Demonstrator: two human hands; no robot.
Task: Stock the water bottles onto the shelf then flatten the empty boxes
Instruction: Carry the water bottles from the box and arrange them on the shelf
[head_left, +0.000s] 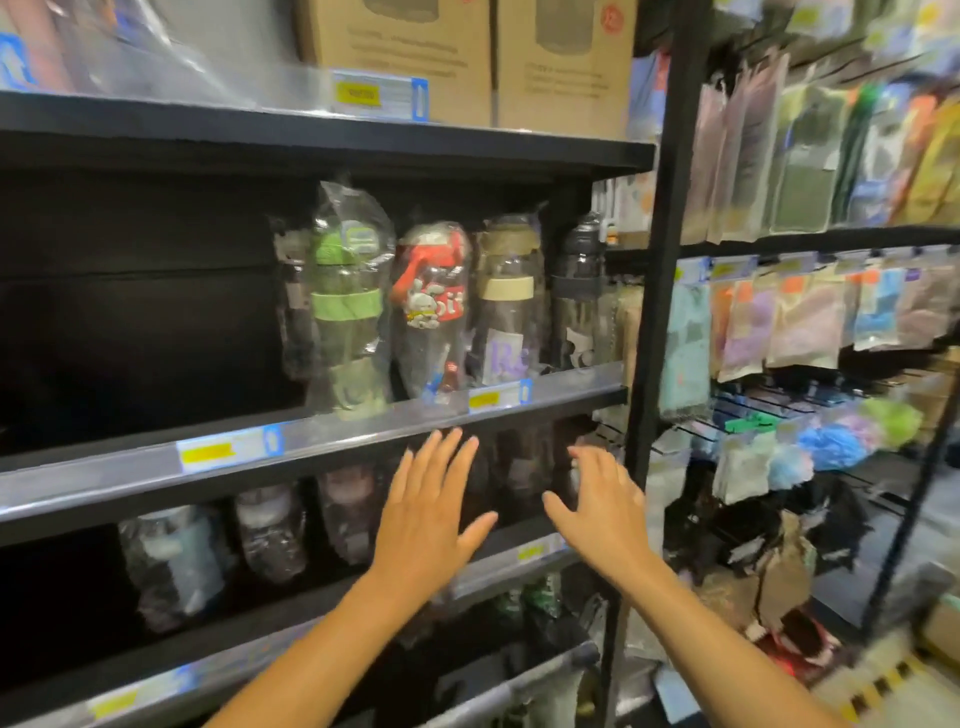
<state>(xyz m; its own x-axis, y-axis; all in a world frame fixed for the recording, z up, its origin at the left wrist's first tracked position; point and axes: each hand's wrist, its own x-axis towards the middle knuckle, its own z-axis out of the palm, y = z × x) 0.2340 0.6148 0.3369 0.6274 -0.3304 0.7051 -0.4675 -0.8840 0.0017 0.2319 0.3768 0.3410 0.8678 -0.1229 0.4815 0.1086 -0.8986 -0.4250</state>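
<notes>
Head view of a shop shelving unit. The left hand (428, 519), at 6 o'clock of the view, holds nothing. Its fingers are straight and spread, its back is toward the camera, and its fingertips lie just below the front rail of the middle shelf (311, 434). The right hand (605, 512), at 3 o'clock from the left and apart from it, also holds nothing, with its fingers spread and slightly bent. Both hands are raised in front of the opening under the middle shelf. The water bottles (363, 364), each in clear plastic wrap, stand in a row on the middle shelf, at 12 o'clock from the hands. The row runs from a green bottle (350, 306) at its 9 o'clock end through a red bottle (434, 306) and a beige bottle (506, 301) to a black bottle (579, 296) at its 3 o'clock end. Further wrapped bottles (176, 561), blurred, stand on the shelf below, at 9 o'clock from the left hand. Yellow price labels (228, 449) sit on the front rail. Two cardboard boxes (400, 52) stand side by side on the top shelf, at 12 o'clock of the view. A wire rack (670, 208) at 3 o'clock carries hanging packets (800, 171).
</notes>
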